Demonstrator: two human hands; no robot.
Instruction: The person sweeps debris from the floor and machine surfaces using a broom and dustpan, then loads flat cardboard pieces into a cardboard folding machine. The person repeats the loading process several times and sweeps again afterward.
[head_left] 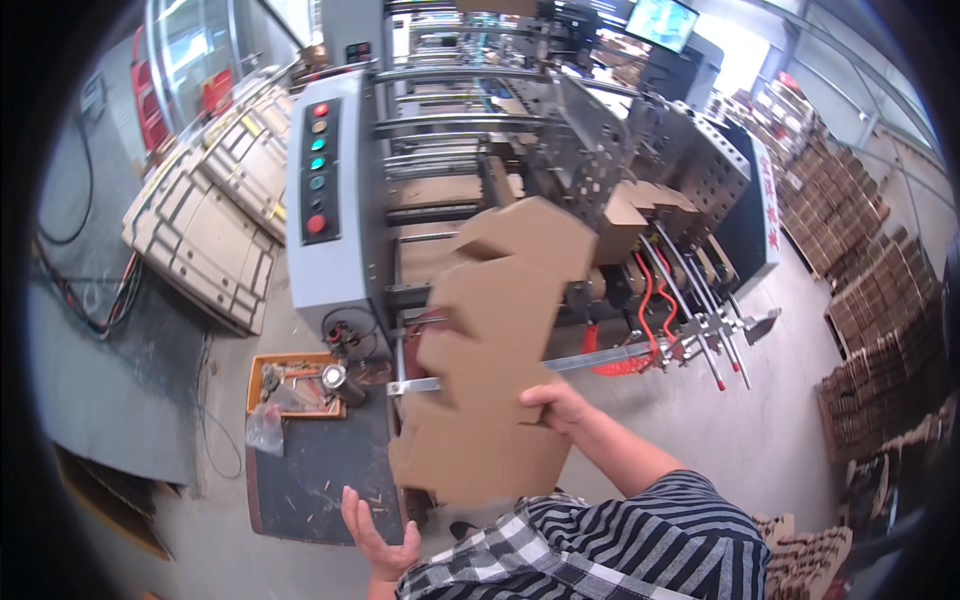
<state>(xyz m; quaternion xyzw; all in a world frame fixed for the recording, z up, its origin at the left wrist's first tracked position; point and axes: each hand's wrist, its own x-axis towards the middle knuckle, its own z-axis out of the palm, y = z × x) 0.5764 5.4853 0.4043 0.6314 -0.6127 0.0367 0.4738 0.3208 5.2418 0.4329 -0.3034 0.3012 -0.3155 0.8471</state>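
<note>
Factory floor of pale concrete spreads under a long grey carton-folding machine (340, 200) that runs up the middle of the view. At the far left, flat die-cut cardboard sheets (205, 215) lie stacked on the floor beside black cables. Next, on the machine's near side, a dark panel (319, 170) carries a column of round buttons, red at top and bottom, amber and green between. Below it an orange tray (262, 372) of small tools sits at the far edge of a dark floor mat (300, 480). The left hand (378, 535) hangs open, palm up and fingers spread, just under the lower corner of a blurred stack of brown carton blanks (495, 360). The right hand (558, 405) pinches that stack at its right edge, holding it tilted in the air before the machine. Held by one edge only, the blanks could fan out and slide to the floor. Red hoses (650, 300) and metal rods follow, then stacked brown bundles (880, 300) along the right wall.
</note>
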